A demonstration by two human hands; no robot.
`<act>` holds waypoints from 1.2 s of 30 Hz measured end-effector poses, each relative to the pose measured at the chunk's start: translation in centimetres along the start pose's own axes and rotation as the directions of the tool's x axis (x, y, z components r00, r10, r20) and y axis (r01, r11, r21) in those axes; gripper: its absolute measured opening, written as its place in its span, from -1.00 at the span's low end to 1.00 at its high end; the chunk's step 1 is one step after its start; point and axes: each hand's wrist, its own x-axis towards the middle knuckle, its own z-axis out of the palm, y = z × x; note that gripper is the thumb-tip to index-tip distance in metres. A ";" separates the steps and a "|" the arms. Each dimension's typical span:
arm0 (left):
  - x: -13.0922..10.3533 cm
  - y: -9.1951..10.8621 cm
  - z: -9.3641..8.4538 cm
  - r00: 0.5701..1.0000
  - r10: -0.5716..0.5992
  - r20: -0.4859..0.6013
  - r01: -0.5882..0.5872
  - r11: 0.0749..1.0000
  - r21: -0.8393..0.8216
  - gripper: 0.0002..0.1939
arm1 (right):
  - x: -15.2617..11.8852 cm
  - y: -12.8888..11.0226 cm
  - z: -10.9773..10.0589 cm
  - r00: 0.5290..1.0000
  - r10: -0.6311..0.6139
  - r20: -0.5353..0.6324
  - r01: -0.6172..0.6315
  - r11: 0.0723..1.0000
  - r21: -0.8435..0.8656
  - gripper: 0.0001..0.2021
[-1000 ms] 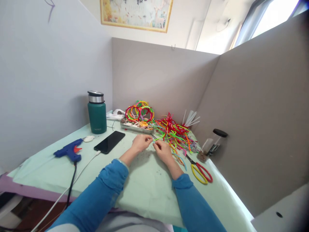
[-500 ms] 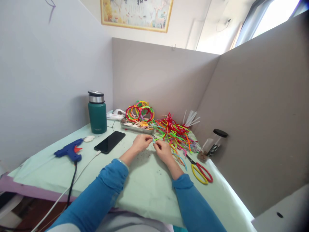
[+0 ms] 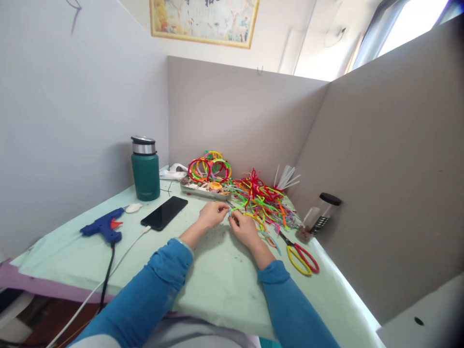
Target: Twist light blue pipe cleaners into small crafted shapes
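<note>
My left hand (image 3: 213, 214) and my right hand (image 3: 243, 226) are close together over the middle of the table, fingertips almost meeting. Both are closed in a pinch around a small light-blue piece (image 3: 229, 211), mostly hidden by the fingers. Just beyond them lies a tangled pile of colourful pipe cleaners (image 3: 259, 193). A metal tray (image 3: 206, 193) with small bits stands behind my left hand, and colourful rings (image 3: 210, 170) rest at its back. Scissors (image 3: 302, 258) with one yellow and one red handle lie right of my right hand.
A black phone (image 3: 165, 213) on a white cable, a blue glue gun (image 3: 104, 225) and a green bottle (image 3: 145, 176) are on the left. White sticks (image 3: 287, 178) stand behind the pile. At the right edge leans a clear jar (image 3: 321, 217). Grey partitions (image 3: 235, 106) enclose the table.
The fingers of my right hand have shifted slightly around the light-blue piece. My left hand stays in nearly the same place.
</note>
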 end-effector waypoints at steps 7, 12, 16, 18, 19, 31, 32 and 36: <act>-0.2 0.4 -0.4 1.000 0.007 0.005 -0.007 0.999 -0.051 -0.70 | 0.0 0.2 0.0 1.000 -0.011 0.001 0.011 1.000 0.018 -0.85; -0.5 1.0 -0.7 0.999 -0.033 -0.004 0.033 0.999 0.007 -0.71 | 0.0 -0.2 0.0 0.997 -0.072 0.028 0.072 0.997 0.006 -0.85; -0.7 1.5 -0.9 0.997 -0.074 -0.002 0.074 0.996 0.050 -0.73 | 0.1 -0.4 0.0 0.993 -0.110 0.034 0.111 0.994 -0.024 -0.84; -0.7 1.6 -0.9 0.997 -0.073 0.000 0.072 0.996 0.054 -0.74 | 0.0 -0.4 0.1 0.994 -0.108 0.029 0.109 0.994 -0.027 -0.85; -0.7 1.6 -0.9 0.998 -0.061 0.003 0.061 0.997 0.051 -0.73 | 0.0 -0.3 0.1 0.994 -0.102 0.025 0.103 0.994 -0.026 -0.85; -0.3 0.7 -0.4 1.000 -0.016 0.021 0.016 0.999 0.035 -0.72 | -0.1 0.0 0.0 0.998 -0.058 -0.003 0.058 0.998 -0.006 -0.84; -0.3 0.7 -0.4 1.000 -0.022 0.016 0.021 0.999 0.029 -0.72 | -0.1 0.0 0.0 0.998 -0.056 -0.005 0.056 0.998 -0.005 -0.84; -0.3 0.7 -0.5 1.000 -0.030 0.001 0.030 0.999 0.023 -0.72 | 0.0 -0.1 0.0 0.999 -0.050 -0.008 0.050 0.999 -0.004 -0.84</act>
